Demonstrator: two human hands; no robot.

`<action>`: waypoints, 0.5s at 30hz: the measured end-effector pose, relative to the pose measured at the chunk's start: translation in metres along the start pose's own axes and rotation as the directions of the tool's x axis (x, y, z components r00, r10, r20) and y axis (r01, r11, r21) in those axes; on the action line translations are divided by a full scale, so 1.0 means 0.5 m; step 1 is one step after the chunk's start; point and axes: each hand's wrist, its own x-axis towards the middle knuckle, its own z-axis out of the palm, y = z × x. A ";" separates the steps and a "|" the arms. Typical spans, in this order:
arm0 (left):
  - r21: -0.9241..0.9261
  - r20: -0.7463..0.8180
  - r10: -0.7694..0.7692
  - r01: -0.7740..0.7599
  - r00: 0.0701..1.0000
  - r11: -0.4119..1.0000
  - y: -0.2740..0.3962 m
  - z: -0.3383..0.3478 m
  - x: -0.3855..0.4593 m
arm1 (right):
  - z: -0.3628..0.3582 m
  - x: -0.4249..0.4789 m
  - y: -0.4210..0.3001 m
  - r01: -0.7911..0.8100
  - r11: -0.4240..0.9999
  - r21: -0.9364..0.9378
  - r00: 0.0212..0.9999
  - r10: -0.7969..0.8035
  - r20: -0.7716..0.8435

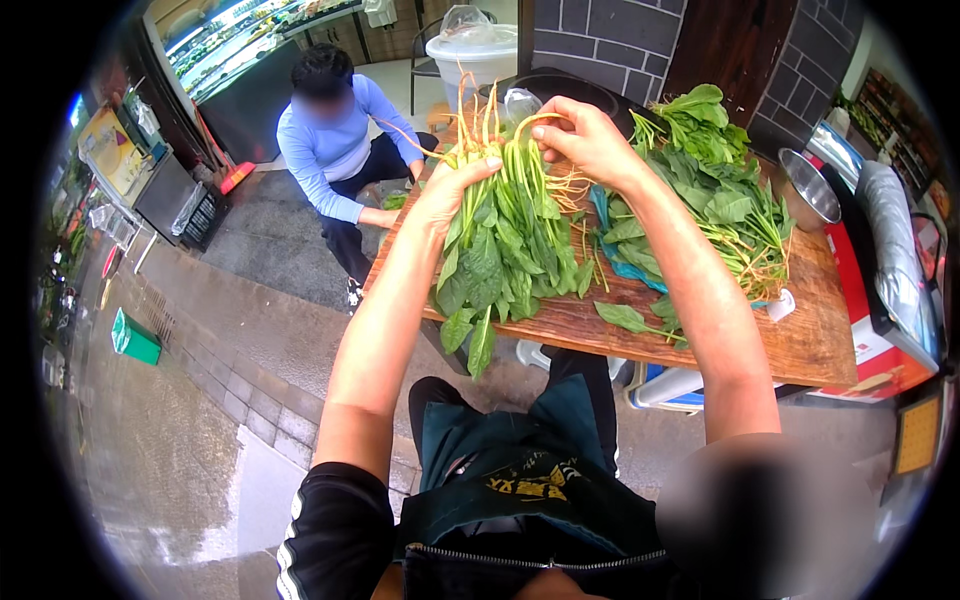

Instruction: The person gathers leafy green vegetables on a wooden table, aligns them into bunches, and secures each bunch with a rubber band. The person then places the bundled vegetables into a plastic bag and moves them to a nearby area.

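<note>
My left hand [456,186] grips a bunch of spinach [499,251] by its stems, just below the roots. The long orange roots [471,124] point up and away from me, and the leaves hang over the near edge of the wooden table [814,322]. At the right side of the bunch, the thumb and fingers of my right hand [574,139] pinch a root that bends over to them. Loose roots [568,187] lie below that hand. Beyond my right forearm spreads a larger heap of leafy greens [697,187], partly on blue plastic [628,268].
A person [330,127] in a blue top sits low beyond the table's left end, hands near greens. A metal bowl [808,187] stands at the right, beside a red and white box [862,330]. Behind the table is a white tub [480,56]. A green bin [136,337] stands left.
</note>
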 end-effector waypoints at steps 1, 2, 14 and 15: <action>0.020 0.000 -0.008 0.008 1.000 1.000 0.002 0.004 0.001 | 0.000 0.002 0.003 -0.015 1.000 0.024 1.000 0.015 0.002; 0.040 -0.001 -0.015 0.015 1.000 0.999 0.003 0.008 0.002 | 0.000 0.004 0.007 -0.030 0.998 0.048 1.000 0.029 0.004; 0.239 -0.006 0.016 -0.014 1.000 0.971 0.004 0.006 0.010 | 0.025 -0.010 0.000 0.021 0.996 -0.082 0.999 -0.024 -0.039; 0.225 -0.007 0.022 -0.020 1.000 0.974 0.004 0.010 0.008 | 0.026 -0.014 -0.008 0.019 0.994 -0.112 0.999 -0.023 -0.040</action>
